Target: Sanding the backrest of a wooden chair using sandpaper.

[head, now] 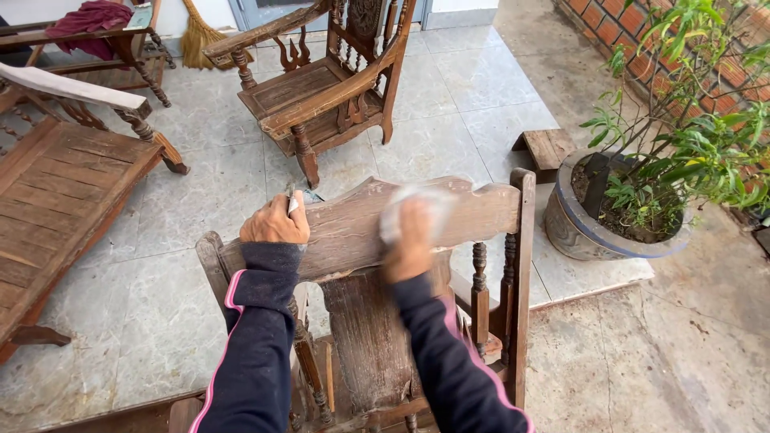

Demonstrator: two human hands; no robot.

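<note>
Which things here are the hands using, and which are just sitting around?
In use: chair back, gripped by the left hand; pale cloth or paper, blurred, under the right hand.

Sitting around: armchair, wooden bench, broom, potted plant, small wooden block.

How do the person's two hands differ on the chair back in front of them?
The left hand looks sharp and grips the left end of the top rail, with a small pale thing sticking up from it; the right hand is motion-blurred nearer the middle. The left hand curls over the rail's edge; the right presses a whitish sheet flat on its face. Both wear dark sleeves with pink trim.
</note>
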